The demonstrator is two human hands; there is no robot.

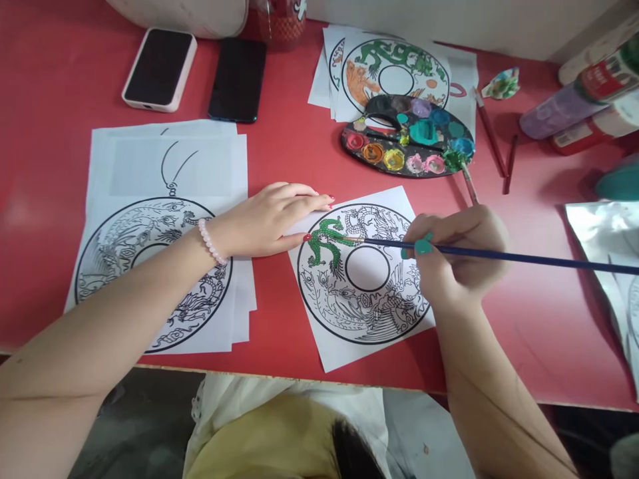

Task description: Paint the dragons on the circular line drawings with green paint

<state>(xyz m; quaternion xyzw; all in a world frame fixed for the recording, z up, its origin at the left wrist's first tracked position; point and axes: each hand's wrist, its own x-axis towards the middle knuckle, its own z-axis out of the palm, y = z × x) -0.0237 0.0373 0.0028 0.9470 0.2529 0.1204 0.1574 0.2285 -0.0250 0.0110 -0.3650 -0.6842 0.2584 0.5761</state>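
Note:
My right hand [456, 249] is closed around a thin paintbrush with a dark blue handle [539, 258]. Its tip touches the green-painted dragon on a printed sheet [332, 349] that bears a ring of dragons and birds. Most of that ring is bare black line. My left hand [277, 216] lies flat with fingers stretched out, its fingertips on the upper left edge of the same sheet. Beyond the sheet sits a black oval paint palette [349, 152] with several colours in its wells. A second brush [469, 185] rests with its bristles in the palette's green paint.
Under my left forearm lies a stack of printed sheets [239, 293]. Two phones, one pink-edged [160, 70] and one black [237, 80], lie at the back left. Painted sheets [319, 90] are behind the palette. Paint bottles [564, 110], brushes [492, 136] and a silvery packet [599, 239] are at right.

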